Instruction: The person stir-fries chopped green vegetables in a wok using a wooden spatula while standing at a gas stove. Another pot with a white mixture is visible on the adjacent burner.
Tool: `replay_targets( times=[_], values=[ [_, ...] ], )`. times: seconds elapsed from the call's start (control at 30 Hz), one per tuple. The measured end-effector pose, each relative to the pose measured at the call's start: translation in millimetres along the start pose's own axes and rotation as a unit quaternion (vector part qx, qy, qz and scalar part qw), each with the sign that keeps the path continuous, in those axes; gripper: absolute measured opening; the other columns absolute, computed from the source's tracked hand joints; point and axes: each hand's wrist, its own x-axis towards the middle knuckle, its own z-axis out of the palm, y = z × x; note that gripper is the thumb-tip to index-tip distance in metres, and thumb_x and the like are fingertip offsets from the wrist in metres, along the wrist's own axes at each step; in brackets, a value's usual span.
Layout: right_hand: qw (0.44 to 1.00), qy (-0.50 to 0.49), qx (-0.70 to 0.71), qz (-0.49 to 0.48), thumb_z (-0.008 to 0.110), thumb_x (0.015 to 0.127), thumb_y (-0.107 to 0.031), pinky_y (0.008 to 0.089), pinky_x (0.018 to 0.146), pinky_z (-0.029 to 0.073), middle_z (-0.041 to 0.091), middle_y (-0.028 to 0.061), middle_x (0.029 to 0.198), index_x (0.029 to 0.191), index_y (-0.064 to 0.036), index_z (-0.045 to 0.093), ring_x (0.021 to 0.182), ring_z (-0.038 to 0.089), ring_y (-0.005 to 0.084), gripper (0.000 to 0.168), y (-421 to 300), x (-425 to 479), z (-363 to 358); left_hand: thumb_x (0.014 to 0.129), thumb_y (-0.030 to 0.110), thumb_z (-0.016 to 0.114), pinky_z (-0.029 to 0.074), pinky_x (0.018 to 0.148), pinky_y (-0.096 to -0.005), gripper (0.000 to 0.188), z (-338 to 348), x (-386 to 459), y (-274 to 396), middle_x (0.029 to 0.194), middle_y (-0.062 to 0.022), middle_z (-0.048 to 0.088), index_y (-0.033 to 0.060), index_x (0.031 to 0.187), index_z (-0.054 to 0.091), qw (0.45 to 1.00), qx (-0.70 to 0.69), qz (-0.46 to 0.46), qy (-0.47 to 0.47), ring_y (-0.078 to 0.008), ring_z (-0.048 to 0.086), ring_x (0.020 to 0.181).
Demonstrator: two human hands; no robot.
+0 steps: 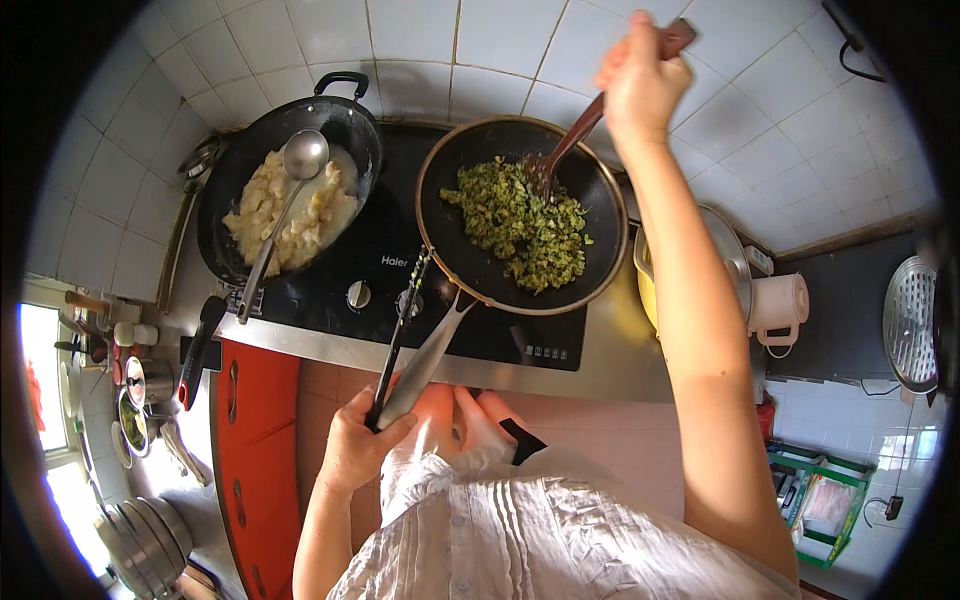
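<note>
My right hand (646, 82) grips the upper part of a dark reddish-brown spatula (577, 131), whose head rests in chopped green food (517, 217) inside a black frying pan (457, 262). My left hand (367, 442) is closed round the pan's grey handle (427, 364), together with a long dark utensil (396, 337) that has bits of green food on its upper end. To the left, a black wok (214, 217) holds pale lumpy food (262, 202) in whitish liquid. A metal ladle (305, 155) lies across this wok, its handle over the near rim.
Both pans stand on a black glass cooktop (375, 285) against a tiled wall. A yellow container (643, 274), partly behind my right arm, and a pale pink kettle (780, 304) stand right. Stacked metal bowls (146, 540) and a lidded pot (150, 382) are on the left counter.
</note>
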Motion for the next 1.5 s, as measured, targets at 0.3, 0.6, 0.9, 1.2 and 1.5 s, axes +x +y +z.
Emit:
replay_targets(
  times=[0.3,0.6,0.9,1.2,1.5],
  values=[
    [0.999,0.045,0.009,-0.007,0.058,0.101,-0.02,0.0293,0.041,0.027,0.038,-0.0009,0.051,0.061,-0.011,0.034,0.042,0.033,0.0105,0.047,-12.5,1.8,-12.1,0.084,0.004,0.074,0.047,0.083,-0.021,0.054,-20.0,12.8,6.8,0.101,0.0018,0.066,0.002,0.136,0.06,0.997,0.041,-0.034,-0.051,-0.0046,0.056,0.09],
    [0.999,0.035,0.016,-0.014,0.057,0.1,-0.023,0.0317,0.04,0.029,0.041,0.0008,0.052,0.059,-0.011,0.035,0.041,0.036,0.0128,0.048,-39.4,-19.0,37.3,0.086,0.006,0.076,0.047,0.081,-0.0219,0.05,-40.7,25.2,10.3,0.098,0.0019,0.067,0.0023,0.133,0.061,0.996,0.028,-0.017,-0.086,-0.0048,0.055,0.088],
    [0.993,0.116,0.004,-0.002,0.062,0.098,-0.024,0.0297,0.04,0.026,0.04,-0.0008,0.052,0.06,-0.013,0.039,0.041,0.034,0.0103,0.046,-19.5,-41.4,40.8,0.086,0.007,0.075,0.048,0.084,-0.0222,0.052,-46.8,32.4,9.8,0.101,0.0013,0.069,-0.0005,0.135,0.059,0.994,-0.004,-0.004,-0.107,-0.0045,0.056,0.09],
    [0.99,0.131,-0.017,-0.055,0.058,0.099,-0.022,0.0315,0.041,0.028,0.038,0.0007,0.05,0.06,-0.009,0.04,0.041,0.034,0.0116,0.045,-29.2,-30.6,37.6,0.087,0.007,0.074,0.048,0.084,-0.0225,0.052,-49.5,34.5,10.3,0.102,0.0001,0.069,-0.0006,0.136,0.059,0.994,0.007,0.005,-0.11,-0.0048,0.056,0.091],
    [0.993,0.102,-0.006,-0.053,0.056,0.099,-0.023,0.031,0.04,0.03,0.042,0.0024,0.049,0.058,-0.009,0.04,0.04,0.036,0.0113,0.047,-25.1,-46.8,58.6,0.087,0.008,0.075,0.048,0.086,-0.0223,0.052,-49.7,35.2,11.4,0.104,-0.001,0.069,-0.0004,0.136,0.059,0.994,0.005,0.008,-0.11,-0.005,0.057,0.094]
  ],
)
